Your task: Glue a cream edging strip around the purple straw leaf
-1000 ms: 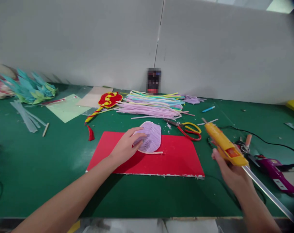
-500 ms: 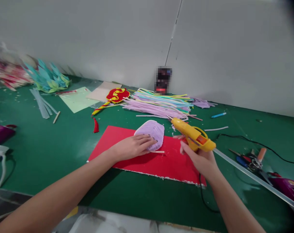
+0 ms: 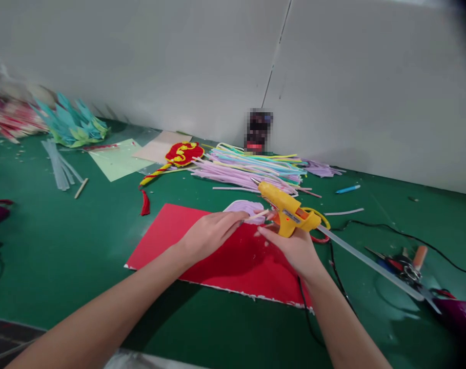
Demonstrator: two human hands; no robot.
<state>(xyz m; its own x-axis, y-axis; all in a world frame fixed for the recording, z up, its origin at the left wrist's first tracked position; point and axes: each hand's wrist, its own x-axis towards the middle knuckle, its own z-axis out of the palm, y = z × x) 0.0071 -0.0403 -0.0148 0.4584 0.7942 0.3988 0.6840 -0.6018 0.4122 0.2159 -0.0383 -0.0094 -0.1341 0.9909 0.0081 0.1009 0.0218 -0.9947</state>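
My right hand [image 3: 290,248] is closed round a yellow glue gun [image 3: 284,206] with a long clear glue stick [image 3: 371,264] coming out of its back; its nozzle points left and away, over a lilac woven piece [image 3: 242,207]. My left hand [image 3: 211,233] lies on that lilac piece on a red sheet [image 3: 186,241] and pinches a thin pale strip [image 3: 258,215] beside the gun.
A heap of pastel strips [image 3: 251,166] lies behind the red sheet. A red and yellow ornament with a tassel [image 3: 179,156] is at the back left, with clear glue sticks [image 3: 59,169] and teal leaf shapes [image 3: 73,125]. Scissors and tools [image 3: 405,259] sit right, and a black cord [image 3: 402,236].
My right hand has brought the glue gun in from the right to the lilac piece. My left hand has lifted a thin strip off the red sheet. The view has shifted.
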